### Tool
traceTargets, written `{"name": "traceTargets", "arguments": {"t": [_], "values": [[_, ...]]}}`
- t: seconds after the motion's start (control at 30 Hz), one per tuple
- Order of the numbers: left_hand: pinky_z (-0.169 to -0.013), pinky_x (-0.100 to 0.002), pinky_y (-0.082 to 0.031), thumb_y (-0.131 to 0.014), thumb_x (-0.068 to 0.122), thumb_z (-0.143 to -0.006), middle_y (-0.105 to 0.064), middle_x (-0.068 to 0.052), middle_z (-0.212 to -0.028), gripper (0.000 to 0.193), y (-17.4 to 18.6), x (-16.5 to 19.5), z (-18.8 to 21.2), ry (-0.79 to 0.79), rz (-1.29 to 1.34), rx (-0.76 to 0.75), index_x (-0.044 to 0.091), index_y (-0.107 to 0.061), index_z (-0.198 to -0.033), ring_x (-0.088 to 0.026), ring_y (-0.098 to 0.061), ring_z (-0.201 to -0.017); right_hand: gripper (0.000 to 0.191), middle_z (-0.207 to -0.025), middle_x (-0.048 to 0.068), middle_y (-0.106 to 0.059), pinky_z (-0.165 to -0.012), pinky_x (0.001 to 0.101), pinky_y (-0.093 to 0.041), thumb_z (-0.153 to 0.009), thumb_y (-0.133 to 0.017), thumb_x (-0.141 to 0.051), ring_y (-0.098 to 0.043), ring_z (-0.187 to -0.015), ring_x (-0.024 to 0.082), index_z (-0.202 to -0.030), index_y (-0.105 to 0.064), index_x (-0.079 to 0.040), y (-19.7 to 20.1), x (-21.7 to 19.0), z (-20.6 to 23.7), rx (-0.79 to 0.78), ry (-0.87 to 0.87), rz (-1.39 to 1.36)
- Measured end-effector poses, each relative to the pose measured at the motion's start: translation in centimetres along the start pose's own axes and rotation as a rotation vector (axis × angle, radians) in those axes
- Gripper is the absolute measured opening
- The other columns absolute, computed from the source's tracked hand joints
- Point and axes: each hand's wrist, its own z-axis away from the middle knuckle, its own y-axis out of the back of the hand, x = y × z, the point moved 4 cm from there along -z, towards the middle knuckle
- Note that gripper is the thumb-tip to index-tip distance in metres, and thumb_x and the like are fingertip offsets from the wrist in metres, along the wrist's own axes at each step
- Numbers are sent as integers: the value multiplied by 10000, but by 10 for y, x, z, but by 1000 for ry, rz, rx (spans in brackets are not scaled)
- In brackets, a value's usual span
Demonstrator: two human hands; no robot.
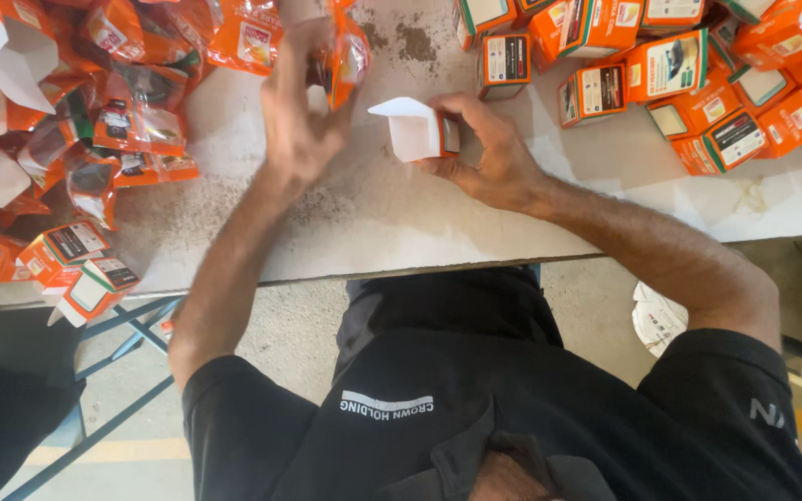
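Your right hand (498, 158) pinches the small open-flapped orange-and-white cardboard box (420, 133) upright on the table, mouth exposed, while just left of it your left hand (301, 111) grips a crinkly orange plastic packet (345, 56).

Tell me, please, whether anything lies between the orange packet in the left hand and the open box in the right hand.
Nothing visible does. Only bare table separates the left hand with its orange packet from the open box in the right hand.
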Motion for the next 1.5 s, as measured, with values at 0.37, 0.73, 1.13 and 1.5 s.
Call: {"name": "traceTargets", "arguments": {"t": [0.37, 0.73, 1.13, 1.5], "values": [[-1067, -536, -603, -796, 69, -1065, -682, -222, -1345, 334, -43, 45, 53, -690, -349, -127, -4, -572, -1303, -419, -629, -1279, 597, -1289, 184, -686, -1141, 496, -460, -790, -923, -108, -561, -1342, 443, -1294, -613, -29, -4, 17, 4, 58, -27, 221], [-1210, -738, -206, -797, 254, -957, -231, -334, -1595, 259, -57, 49, 42, -214, -358, -171, 175, -692, -1180, -566, -165, -1501, 637, -1269, 199, -622, -1077, 510, -453, -794, -911, -105, -543, -1264, 441, -1308, -551, -3, -3, 11, 7, 61, 41, 234], [-613, -227, -500, -676, 2, -972, -703, -56, -905, 115, -70, 6, 35, 415, 364, -208, -7, -625, -1074, -42, -637, -764, 662, -1317, 201, -576, -1030, 486, -483, -859, -899, -132, -570, -1230, 421, -1353, -483, 12, -4, -3, 8, 84, 92, 266], [-682, -244, -554, -634, 58, -972, -673, -68, -1002, 265, -53, 6, 35, 490, 861, -388, -12, -612, -1227, -90, -626, -792, 534, -1259, 187, -631, -998, 485, -532, -848, -859, -47, -598, -1224, 404, -1311, -595, -11, -1, -19, 5, 56, 221, 440]]}}
